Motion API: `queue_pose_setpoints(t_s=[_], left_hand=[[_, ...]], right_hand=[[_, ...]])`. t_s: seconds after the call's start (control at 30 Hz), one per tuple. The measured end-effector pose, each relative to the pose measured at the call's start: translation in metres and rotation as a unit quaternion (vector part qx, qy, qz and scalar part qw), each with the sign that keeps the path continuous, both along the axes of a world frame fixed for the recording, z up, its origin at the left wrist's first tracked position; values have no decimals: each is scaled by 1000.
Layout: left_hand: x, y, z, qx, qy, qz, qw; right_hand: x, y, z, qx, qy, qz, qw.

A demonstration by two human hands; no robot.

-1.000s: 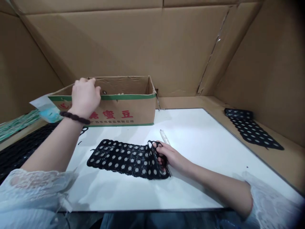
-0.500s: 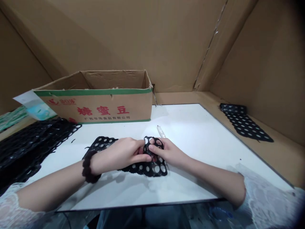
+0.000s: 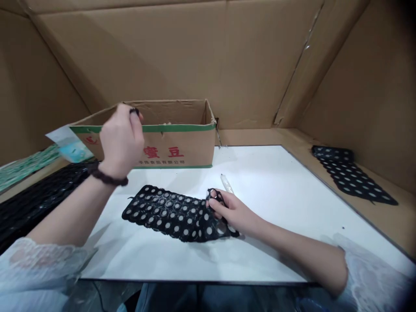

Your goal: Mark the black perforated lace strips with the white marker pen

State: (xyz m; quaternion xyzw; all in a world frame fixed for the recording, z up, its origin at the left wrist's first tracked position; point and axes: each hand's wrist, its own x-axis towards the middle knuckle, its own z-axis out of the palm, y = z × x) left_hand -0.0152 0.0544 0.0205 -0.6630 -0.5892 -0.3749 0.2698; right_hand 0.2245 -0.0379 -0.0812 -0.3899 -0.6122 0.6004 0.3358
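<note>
Right now, your right hand [image 3: 232,210] pinches the black dotted sheet [image 3: 169,212] at its bunched right end; that grip is closed on the material, and a loop of it stands up between thumb and fingers. The rest of the sheet lies on the white table [image 3: 276,251] in front of you, stretching leftward. Your left hand [image 3: 121,136] is raised at the near side of the open carton [image 3: 195,143], its grip narrow around a small black piece [image 3: 134,111]. A dark band [image 3: 108,177] circles your left wrist. Just beyond your right hand lies a slim, pale pen-like tool [image 3: 226,183]. Another dotted sheet [image 3: 354,175] rests on the cardboard at the right, partly folded at its far end. Black material [image 3: 42,195] is piled at the left, beneath your left forearm.
</note>
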Motion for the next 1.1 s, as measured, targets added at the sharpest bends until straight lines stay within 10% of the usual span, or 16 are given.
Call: queue_pose_setpoints(t_s=[0.13, 0.3, 0.5, 0.67, 0.87, 0.97, 1.1], left_hand=[[-25, 34, 23, -44, 53, 24, 997], [10, -14, 2, -84, 120, -72, 987], [58, -81, -42, -465, 165, -353, 795], [64, -84, -56, -530, 87, -407, 739], [62, -76, -55, -666, -92, -434, 599], [53, -68, -45, -630, -106, -390, 663], [19, -33, -15, -199, -80, -194, 957]], right_hand=[[2, -2, 4, -22, -15, 35, 999], [6, 0, 7, -27, -56, 55, 997], [3, 0, 5, -1, -52, 35, 998], [1, -2, 4, -5, -32, 34, 999], [3, 1, 6, 20, -22, 43, 999], [5, 3, 5, 19, -36, 25, 999], [4, 2, 4, -21, -42, 12, 999]])
